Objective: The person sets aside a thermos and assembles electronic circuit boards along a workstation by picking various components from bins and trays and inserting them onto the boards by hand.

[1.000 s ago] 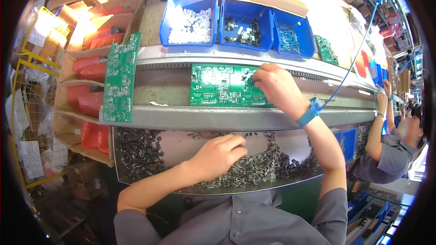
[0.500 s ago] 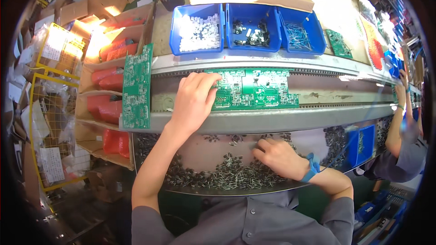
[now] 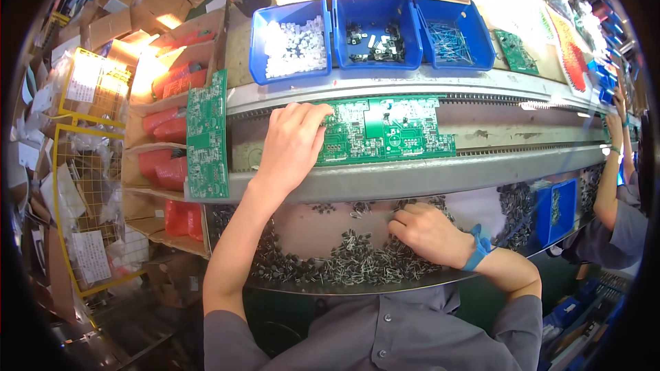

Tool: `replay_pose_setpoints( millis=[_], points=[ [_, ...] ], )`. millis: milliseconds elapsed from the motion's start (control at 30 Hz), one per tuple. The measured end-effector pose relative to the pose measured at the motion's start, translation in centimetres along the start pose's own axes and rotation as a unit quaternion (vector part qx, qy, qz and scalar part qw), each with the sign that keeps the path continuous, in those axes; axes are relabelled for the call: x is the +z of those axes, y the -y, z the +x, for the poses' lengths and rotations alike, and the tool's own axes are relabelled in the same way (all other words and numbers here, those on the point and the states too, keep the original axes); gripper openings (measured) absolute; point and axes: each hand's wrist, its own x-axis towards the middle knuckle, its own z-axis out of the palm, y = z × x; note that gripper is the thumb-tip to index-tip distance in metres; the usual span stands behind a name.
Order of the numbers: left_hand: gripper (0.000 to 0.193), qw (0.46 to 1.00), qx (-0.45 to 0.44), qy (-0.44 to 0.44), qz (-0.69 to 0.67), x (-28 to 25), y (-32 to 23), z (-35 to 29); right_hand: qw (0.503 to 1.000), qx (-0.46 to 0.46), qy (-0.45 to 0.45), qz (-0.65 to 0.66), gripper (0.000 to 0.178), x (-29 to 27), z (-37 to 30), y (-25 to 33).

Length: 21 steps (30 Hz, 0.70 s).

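Nearest, beyond the grey shirt [image 3: 344,336], lies a shallow tray [image 3: 313,228] scattered with small dark parts with wire leads [image 3: 357,261], heaped thickest along its near edge. The right hand [image 3: 430,233], a blue band [image 3: 479,247] at its wrist, is low over the tray's far part with its fingers curled in; whether a part is pinched there cannot be told, as the fingertips are hidden. Past the tray runs the smooth grey near rail [image 3: 371,177], and beyond that the green circuit board [image 3: 385,129] lies flat between the two rails, its long axis running left to right along them. The left hand [image 3: 294,141] is clearly the nearer one: it reaches across the near rail to the board's left end, fingers bent, the fingertips at its far left corner, though I can't tell whether they grip the edge or hold anything. From the right hand, the board lies straight ahead, with the near rail between. A second board [image 3: 207,134] lies crosswise over the rails, left of the left hand. Farther off, beyond the far rail [image 3: 330,89], three blue bins [image 3: 381,12] stand side by side.
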Motion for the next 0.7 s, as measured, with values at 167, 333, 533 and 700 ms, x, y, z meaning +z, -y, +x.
replay_pose_setpoints(
  millis=[167,333,533,700],
  points=[
    [0.030,1.000,0.008,0.016,0.012,0.2,-0.2,0.2,1.000,0.001,0.013,-0.005,0.011,0.1,0.0,0.1],
    [0.030,0.998,0.008,0.053,0.019,-0.3,-0.1,0.7,1.000,-0.011,-0.002,0.012,0.025,-0.4,0.0,0.2],
    [0.028,0.998,0.015,0.042,0.053,0.3,-0.6,0.4,0.987,0.017,-0.005,0.162,0.024,-2.0,0.3,0.5],
    [0.026,0.998,0.036,-0.004,-0.053,0.6,-5.1,-1.9,0.972,0.081,-0.100,0.195,0.019,-6.4,0.7,-0.4]
  ],
)
